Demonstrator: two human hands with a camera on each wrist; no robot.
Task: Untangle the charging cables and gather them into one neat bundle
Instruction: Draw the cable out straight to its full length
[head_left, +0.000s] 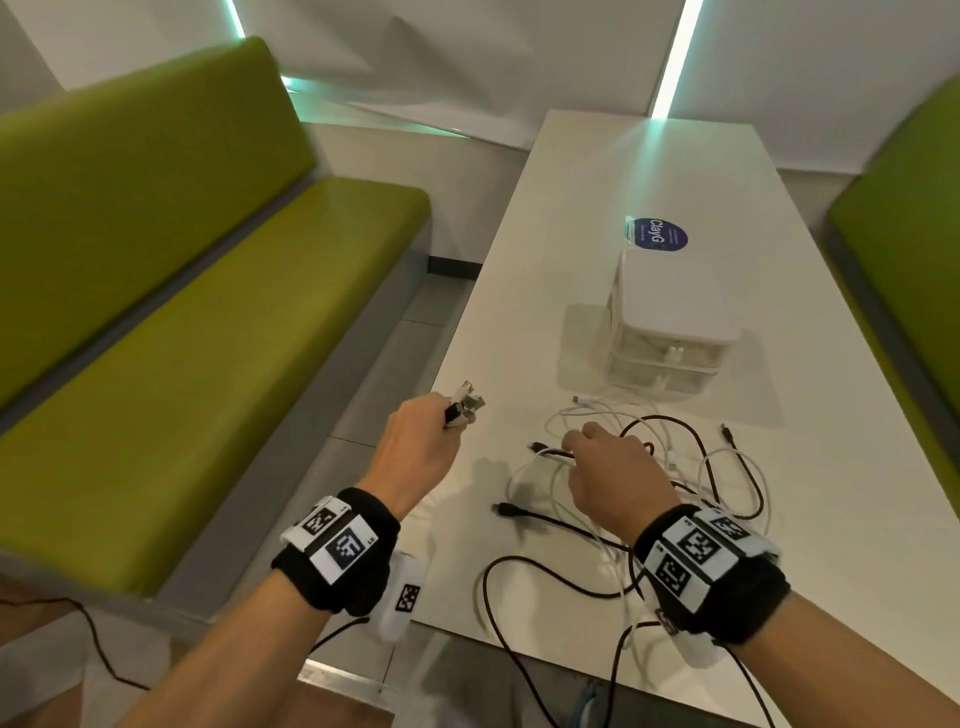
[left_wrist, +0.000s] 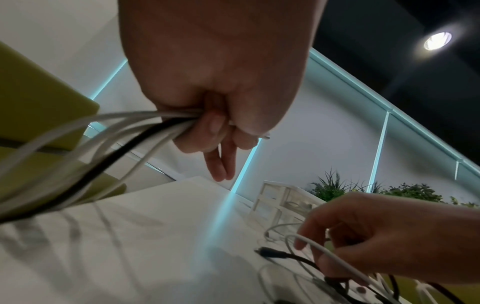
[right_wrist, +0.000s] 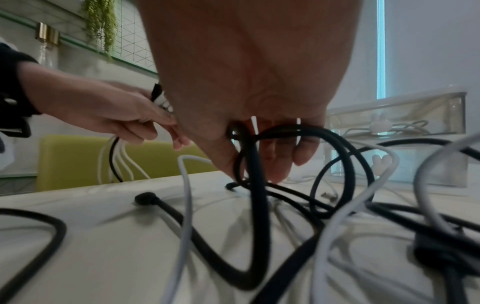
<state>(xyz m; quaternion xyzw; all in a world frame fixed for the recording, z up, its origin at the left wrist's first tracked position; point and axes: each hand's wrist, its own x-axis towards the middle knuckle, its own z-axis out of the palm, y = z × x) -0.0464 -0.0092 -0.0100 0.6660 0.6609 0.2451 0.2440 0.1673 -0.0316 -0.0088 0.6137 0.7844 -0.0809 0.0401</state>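
Charging cables (head_left: 691, 467): black and white, tangled on white surface (head_left: 857, 519); exact count unclear. Left hand (head_left: 415, 447) grips a gathered bunch of plug ends; right hand (head_left: 613, 473) pinches two strands. One two-drawer organiser (head_left: 670, 322); two green benches (head_left: 156, 291).

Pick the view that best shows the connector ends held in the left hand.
The head view: the plugs fan out above the left hand. Left wrist shows only gripped cords; right wrist shows the plugs partly hidden.
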